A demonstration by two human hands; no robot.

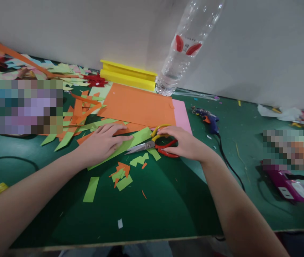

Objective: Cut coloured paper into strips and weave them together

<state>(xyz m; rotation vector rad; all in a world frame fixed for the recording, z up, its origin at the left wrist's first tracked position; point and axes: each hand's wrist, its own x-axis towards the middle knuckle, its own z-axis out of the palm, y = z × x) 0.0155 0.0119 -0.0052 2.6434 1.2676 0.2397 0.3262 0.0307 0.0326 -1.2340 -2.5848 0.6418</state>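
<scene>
My left hand (102, 142) lies flat, fingers stretched out, on a light green paper strip (138, 138) on the green table (168, 200). My right hand (186, 144) rests on the red and yellow handles of a pair of scissors (152, 144), fingers curled over them. The scissors lie on the table with their blades closed, pointing left toward the green strip. Small green and orange paper scraps (121, 173) lie just in front of the hands.
An orange sheet (139, 105) over a pink sheet (182, 116), folded yellow paper (127, 75) and a clear plastic bottle (186, 46) stand behind the hands by the wall. A blue glue gun (207, 119) with a black cord lies right. Paper strips pile at left. A purple device (289, 185) sits far right.
</scene>
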